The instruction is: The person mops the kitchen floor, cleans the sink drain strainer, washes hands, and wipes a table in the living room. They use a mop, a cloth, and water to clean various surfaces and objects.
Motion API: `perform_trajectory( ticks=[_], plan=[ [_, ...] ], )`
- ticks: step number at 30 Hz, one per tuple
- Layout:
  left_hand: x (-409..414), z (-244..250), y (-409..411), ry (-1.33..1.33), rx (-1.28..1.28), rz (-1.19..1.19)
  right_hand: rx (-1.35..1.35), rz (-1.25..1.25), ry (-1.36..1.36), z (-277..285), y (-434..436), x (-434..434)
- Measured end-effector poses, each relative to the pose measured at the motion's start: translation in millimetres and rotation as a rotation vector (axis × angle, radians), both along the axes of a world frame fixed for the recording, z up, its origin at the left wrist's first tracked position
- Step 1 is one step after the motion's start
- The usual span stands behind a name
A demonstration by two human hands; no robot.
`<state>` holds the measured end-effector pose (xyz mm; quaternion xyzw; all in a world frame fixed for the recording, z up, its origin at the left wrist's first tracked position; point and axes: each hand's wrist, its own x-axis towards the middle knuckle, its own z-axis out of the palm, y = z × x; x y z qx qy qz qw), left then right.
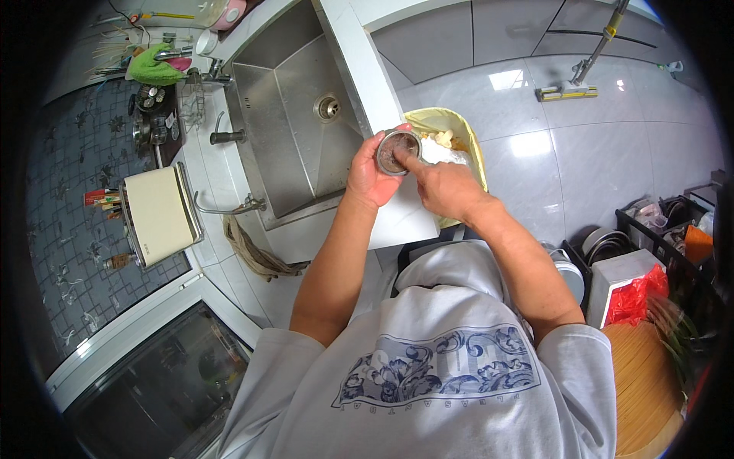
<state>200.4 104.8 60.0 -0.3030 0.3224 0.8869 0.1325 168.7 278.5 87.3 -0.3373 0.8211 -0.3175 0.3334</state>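
My left hand (370,175) grips a small round metal strainer cup (392,148) by its side, with its mouth turned up toward me. A brownish, wet-looking inside shows within the rim. The index finger of my right hand (450,186) reaches into the cup and touches its inside; the other fingers are curled. Both hands are above the white counter edge (395,224), beside the stainless steel sink (298,137). Just right of the cup stands a trash bin with a yellow liner (473,137), which holds food scraps and white crumpled waste (441,150).
The sink has a drain (328,108), and a faucet (215,72) and a curved spout (229,205) stand along its left side. A cloth (246,249) hangs by the counter corner. A flat mop (570,89) stands on the tiled floor. Crates and pots (608,246) are at right.
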Motion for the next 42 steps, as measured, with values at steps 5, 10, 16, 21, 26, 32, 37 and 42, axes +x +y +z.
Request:
perform_trajectory(
  ticks=[5, 10, 16, 21, 26, 32, 37, 42],
  plan=[
    [0, 3, -1, 0.014, 0.030, -0.021, -0.154, -0.061, 0.027, -2, -4, 1],
    [-2, 3, -5, -0.004, 0.061, -0.011, 0.066, 0.153, 0.037, 9, -4, -7],
    [-1, 7, -2, -0.009, 0.051, 0.014, -0.021, -0.016, 0.080, 1, -7, -2],
    [2, 2, -7, 0.005, 0.052, -0.013, -0.057, 0.047, 0.025, 10, -7, -5],
    [0, 3, -10, 0.045, 0.058, -0.037, 0.046, 0.096, 0.082, 15, -8, -7],
    [4, -1, -8, 0.082, 0.039, -0.041, -0.225, -0.267, 0.003, -18, -6, -1],
    [3, -4, -8, 0.120, 0.021, -0.084, -0.219, -0.392, -0.166, -16, -15, -1],
    [3, -13, -6, 0.119, -0.034, -0.166, -0.139, -0.464, -0.197, -29, -26, 1]
  ],
)
